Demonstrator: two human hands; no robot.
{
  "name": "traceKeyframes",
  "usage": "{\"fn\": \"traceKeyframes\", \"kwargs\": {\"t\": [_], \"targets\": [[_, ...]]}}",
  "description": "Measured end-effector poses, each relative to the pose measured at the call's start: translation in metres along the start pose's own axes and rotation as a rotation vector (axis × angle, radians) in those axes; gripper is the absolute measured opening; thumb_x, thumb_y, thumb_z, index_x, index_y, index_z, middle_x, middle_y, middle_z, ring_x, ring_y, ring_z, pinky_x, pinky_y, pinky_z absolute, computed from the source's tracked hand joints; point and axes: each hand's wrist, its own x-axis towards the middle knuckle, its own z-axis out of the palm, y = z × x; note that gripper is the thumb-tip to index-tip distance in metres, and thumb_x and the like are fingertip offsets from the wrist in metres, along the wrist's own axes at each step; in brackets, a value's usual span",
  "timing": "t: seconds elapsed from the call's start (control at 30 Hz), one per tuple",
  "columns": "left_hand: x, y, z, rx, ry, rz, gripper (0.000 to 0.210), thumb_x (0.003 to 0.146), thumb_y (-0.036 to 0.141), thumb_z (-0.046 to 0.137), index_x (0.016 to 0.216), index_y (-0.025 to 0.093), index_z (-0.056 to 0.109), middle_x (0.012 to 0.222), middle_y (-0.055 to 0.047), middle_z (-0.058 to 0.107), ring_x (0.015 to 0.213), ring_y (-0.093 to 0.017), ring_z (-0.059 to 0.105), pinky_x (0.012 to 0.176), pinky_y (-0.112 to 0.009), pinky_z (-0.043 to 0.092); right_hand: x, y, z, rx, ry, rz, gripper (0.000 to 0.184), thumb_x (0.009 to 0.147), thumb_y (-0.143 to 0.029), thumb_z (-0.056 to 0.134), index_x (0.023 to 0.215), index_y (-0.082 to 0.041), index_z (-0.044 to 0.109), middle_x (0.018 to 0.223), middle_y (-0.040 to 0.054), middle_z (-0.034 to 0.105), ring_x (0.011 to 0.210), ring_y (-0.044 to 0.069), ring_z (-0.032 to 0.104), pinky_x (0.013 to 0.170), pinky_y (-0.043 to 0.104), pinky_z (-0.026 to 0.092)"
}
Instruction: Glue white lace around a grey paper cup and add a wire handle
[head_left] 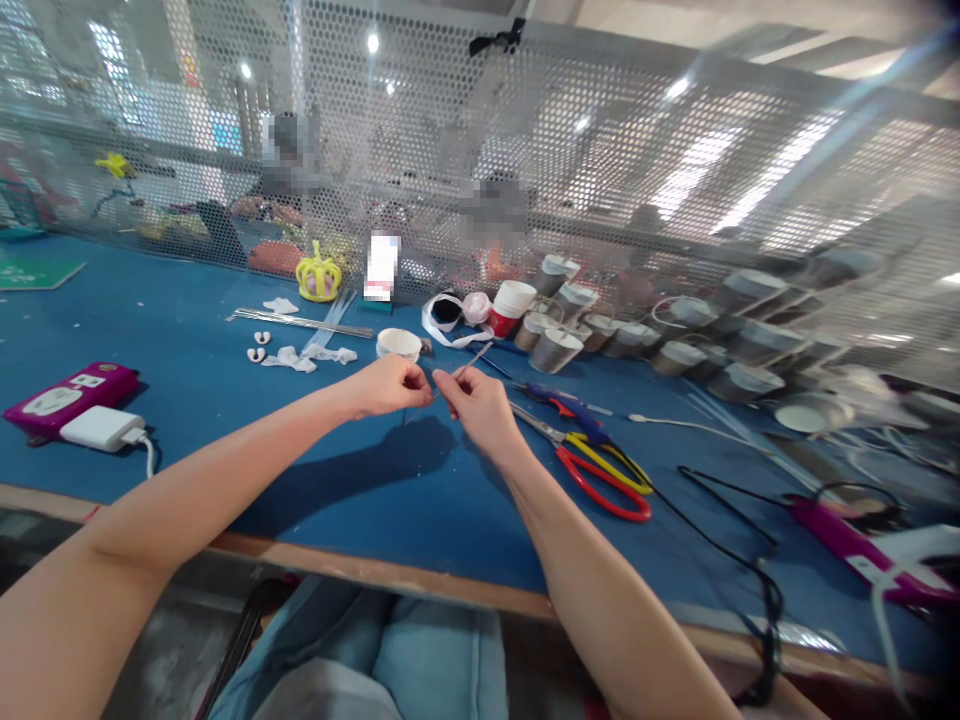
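My left hand (390,386) and my right hand (481,402) meet above the blue table, fingertips almost touching. A thin greyish wire (484,354) sticks out past the right fingers, slanting up and away. My right hand pinches it between thumb and forefinger. The left fingers are also closed at the wire's lower part, mostly hiding it there. Just beyond the left hand stands a white paper cup (399,344). To the right of my right hand lie scissors (600,470) with red and yellow handles, beside a blue glue gun (570,408) with a red trigger.
Metal rods (300,322) and small white pieces (292,358) lie at back left, near a yellow crown-shaped object (319,277). Purple power strips (82,400) sit at both sides. Several grey cups (556,349) and cables fill the right. A perforated screen (420,130) borders the back, people behind it.
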Motion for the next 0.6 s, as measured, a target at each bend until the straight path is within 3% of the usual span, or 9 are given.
{"fn": "traceKeyframes", "kwargs": {"t": [0.2, 0.43, 0.6], "targets": [[-0.0013, 0.0000, 0.0031, -0.058, -0.021, 0.011, 0.016, 0.063, 0.027, 0.053, 0.059, 0.012, 0.054, 0.054, 0.002, 0.049, 0.051, -0.007, 0.039, 0.052, -0.022, 0.031, -0.0012, -0.0003, 0.0016, -0.018, 0.045, 0.015, 0.037, 0.070, -0.046, 0.056, 0.049, -0.019, 0.042, 0.040, -0.0055, 0.041, 0.040, 0.008, 0.035, 0.044, 0.024, 0.029], [-0.0033, 0.0063, 0.0026, -0.250, -0.081, -0.077, 0.022, 0.063, 0.031, 0.057, 0.055, 0.013, 0.048, 0.050, 0.005, 0.040, 0.046, -0.004, 0.029, 0.045, -0.020, 0.022, -0.0033, -0.0056, -0.0021, 0.232, -0.174, -0.006, 0.029, 0.073, -0.045, 0.052, 0.064, -0.018, 0.048, 0.052, -0.0049, 0.049, 0.041, 0.007, 0.042, 0.044, 0.022, 0.033], [-0.0042, 0.0093, -0.0012, -0.229, -0.098, -0.088, 0.024, 0.066, 0.035, 0.056, 0.061, 0.012, 0.051, 0.053, 0.005, 0.041, 0.045, -0.004, 0.029, 0.044, -0.020, 0.022, -0.0015, -0.0037, -0.0026, 0.242, -0.138, 0.057, 0.032, 0.071, -0.046, 0.055, 0.060, -0.018, 0.046, 0.046, -0.0064, 0.045, 0.039, 0.006, 0.039, 0.041, 0.021, 0.032]]}}
